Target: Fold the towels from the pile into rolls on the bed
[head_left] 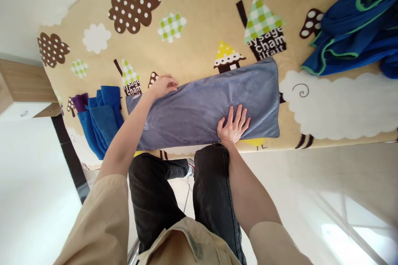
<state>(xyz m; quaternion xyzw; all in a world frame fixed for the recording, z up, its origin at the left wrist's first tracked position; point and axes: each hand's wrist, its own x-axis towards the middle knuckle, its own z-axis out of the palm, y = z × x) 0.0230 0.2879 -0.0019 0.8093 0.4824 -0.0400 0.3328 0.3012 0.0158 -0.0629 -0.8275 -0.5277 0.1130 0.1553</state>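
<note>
A grey-blue towel [189, 112] lies as a long strip on the patterned bed cover, close to the front edge. My right hand [234, 125] rests flat on the towel's right half, fingers spread. At the towel's upper edge, left of its middle, is my left hand [164, 85]; its fingers are bent together at the cloth, and whether they pinch it is hard to make out. The towel's right end lies flat with slight wrinkles.
Folded blue cloths [104, 122] with a purple one [81, 102] lie at the left. A loose heap of blue cloths with green edging [351, 29] is at the far right. The bed cover [186, 58] extends behind the towel. Wooden furniture [27, 80] stands far left.
</note>
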